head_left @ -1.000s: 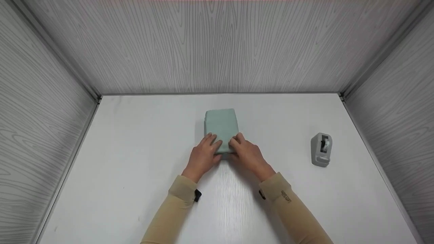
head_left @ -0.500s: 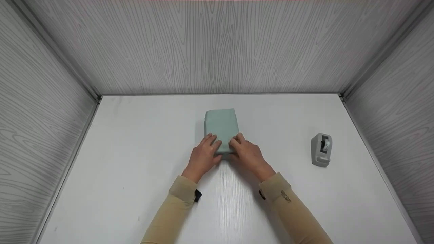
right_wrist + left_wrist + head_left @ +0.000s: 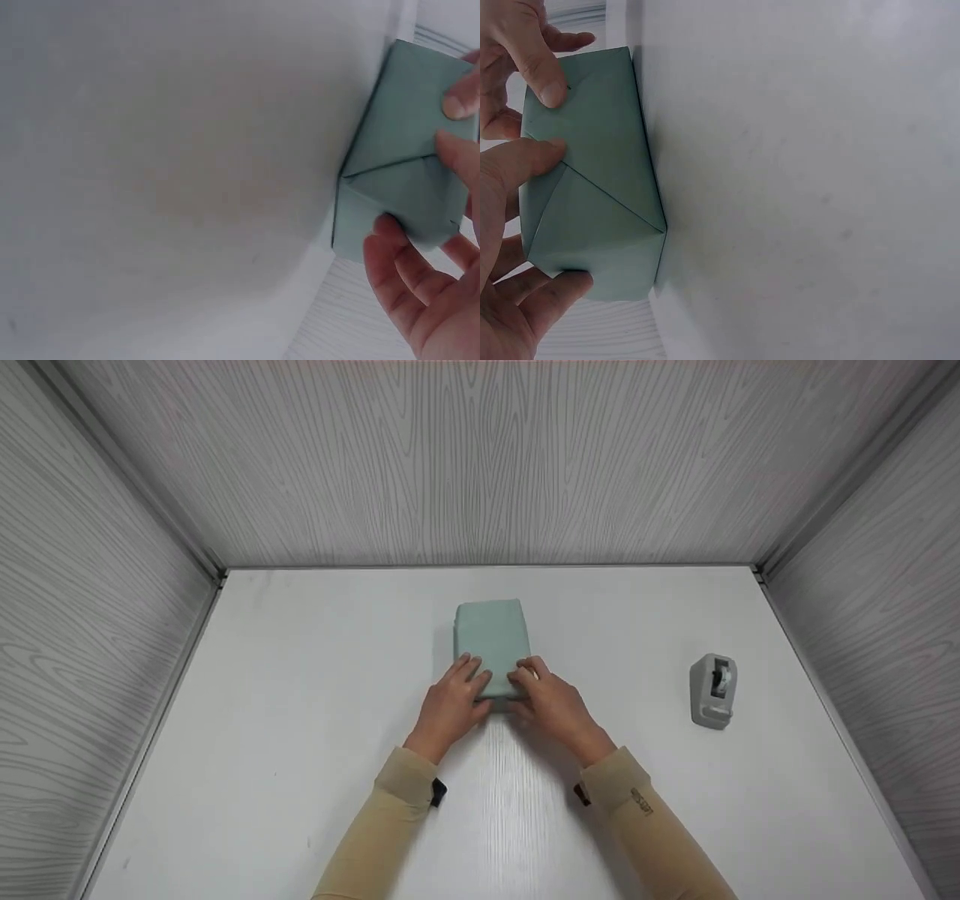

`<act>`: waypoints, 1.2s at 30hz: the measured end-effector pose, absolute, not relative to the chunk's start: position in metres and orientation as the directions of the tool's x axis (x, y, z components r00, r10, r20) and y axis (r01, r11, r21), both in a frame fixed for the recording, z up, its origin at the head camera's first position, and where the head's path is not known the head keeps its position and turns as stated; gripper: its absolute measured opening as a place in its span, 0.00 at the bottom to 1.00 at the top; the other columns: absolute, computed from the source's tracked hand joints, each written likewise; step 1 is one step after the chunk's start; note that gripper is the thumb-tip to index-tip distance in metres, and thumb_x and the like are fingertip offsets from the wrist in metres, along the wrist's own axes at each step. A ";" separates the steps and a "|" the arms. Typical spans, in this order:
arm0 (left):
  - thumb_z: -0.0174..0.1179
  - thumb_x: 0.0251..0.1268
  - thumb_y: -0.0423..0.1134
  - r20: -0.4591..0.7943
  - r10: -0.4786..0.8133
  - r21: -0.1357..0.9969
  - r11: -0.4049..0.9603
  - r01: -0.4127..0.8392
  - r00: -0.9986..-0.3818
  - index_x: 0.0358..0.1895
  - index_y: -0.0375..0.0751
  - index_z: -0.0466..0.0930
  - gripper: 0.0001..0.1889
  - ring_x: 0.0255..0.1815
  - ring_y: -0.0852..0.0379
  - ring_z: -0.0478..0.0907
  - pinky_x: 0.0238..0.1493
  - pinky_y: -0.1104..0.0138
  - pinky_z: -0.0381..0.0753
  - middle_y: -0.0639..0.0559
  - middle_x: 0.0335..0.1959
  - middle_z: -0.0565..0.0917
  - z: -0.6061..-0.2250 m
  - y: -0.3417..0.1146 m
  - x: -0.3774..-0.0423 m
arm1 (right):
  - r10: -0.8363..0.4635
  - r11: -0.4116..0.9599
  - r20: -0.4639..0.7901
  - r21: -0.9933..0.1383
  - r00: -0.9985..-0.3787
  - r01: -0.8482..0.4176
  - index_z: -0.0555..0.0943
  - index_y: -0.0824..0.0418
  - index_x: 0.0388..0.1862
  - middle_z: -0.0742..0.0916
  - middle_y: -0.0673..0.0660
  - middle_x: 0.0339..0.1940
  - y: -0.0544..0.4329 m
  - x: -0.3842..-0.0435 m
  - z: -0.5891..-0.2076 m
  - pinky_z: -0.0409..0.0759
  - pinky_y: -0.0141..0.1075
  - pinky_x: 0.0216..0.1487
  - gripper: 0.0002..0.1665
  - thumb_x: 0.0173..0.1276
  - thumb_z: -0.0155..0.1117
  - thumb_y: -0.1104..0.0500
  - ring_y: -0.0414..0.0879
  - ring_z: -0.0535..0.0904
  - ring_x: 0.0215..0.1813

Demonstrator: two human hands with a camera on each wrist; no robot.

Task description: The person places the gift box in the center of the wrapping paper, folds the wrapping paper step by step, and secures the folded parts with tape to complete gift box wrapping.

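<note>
A white tabletop (image 3: 300,697) carries a green wrapped box (image 3: 491,631), its near end between a person's left hand (image 3: 448,701) and right hand (image 3: 553,701), and a gray tape dispenser (image 3: 705,706), standing well apart to the right of the right hand.

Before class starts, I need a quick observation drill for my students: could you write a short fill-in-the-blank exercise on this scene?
The package is colored ____.
The left grip and right grip hold the package's ____ (near/far) end, as the head camera sees it.
In that view, the tape dispenser stands to the package's ____ (left/right).

Missing words: green; near; right.
</note>
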State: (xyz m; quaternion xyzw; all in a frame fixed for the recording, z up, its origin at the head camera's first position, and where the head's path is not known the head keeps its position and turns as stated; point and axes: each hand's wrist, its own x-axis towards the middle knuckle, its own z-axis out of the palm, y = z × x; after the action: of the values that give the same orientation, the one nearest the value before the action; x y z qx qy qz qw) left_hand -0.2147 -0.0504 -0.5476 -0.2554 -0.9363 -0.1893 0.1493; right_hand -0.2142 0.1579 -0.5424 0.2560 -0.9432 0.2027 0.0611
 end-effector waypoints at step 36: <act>0.71 0.60 0.42 0.352 0.409 0.317 0.794 0.518 -0.842 0.57 0.38 0.82 0.22 0.69 0.43 0.67 0.56 0.55 0.77 0.40 0.63 0.76 -0.547 -0.049 -0.213 | 0.266 0.807 0.110 -0.569 -0.958 0.158 0.76 0.68 0.61 0.76 0.73 0.59 0.349 -0.164 -0.516 0.70 0.63 0.54 0.24 0.74 0.60 0.54 0.69 0.72 0.59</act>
State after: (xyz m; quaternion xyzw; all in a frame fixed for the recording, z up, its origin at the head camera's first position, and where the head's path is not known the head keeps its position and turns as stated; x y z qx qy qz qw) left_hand -0.2135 -0.0488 -0.5471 -0.2472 -0.9377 -0.2045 0.1335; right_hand -0.1637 0.3492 -0.5159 -0.1122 -0.9459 0.2899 0.0928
